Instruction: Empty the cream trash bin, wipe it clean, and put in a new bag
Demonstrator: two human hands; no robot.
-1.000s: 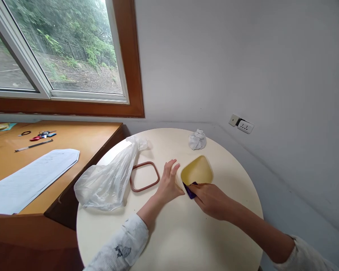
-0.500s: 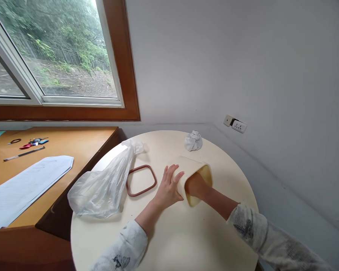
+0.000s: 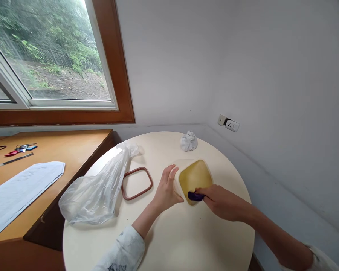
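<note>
A cream square-mouthed plastic bin [image 3: 196,176] lies tilted on the round table, its opening turned toward me and its inner wall looking yellow. My left hand [image 3: 166,190] grips the bin's left side, fingers over the top and thumb low by the rim. At the lower right of the mouth, my right hand [image 3: 222,201] pinches a small dark purple item [image 3: 195,196], perhaps a cloth or a folded bag; blur hides its kind. Left of the bin, a reddish-brown rounded-square ring [image 3: 137,183] lies flat on the table.
A crumpled clear plastic bag [image 3: 94,195] covers the table's left part. Near the wall sits a twisted white bundle [image 3: 188,141]. The wooden desk [image 3: 81,141] at left holds papers [image 3: 25,192], a pen [image 3: 12,160] and keys [image 3: 22,148]. A wall socket [image 3: 232,125] is at right.
My right hand has come out of the bin to its lower right edge, and the purple item now shows in it. The bin's mouth has turned more toward me. My left hand stays on its side.
</note>
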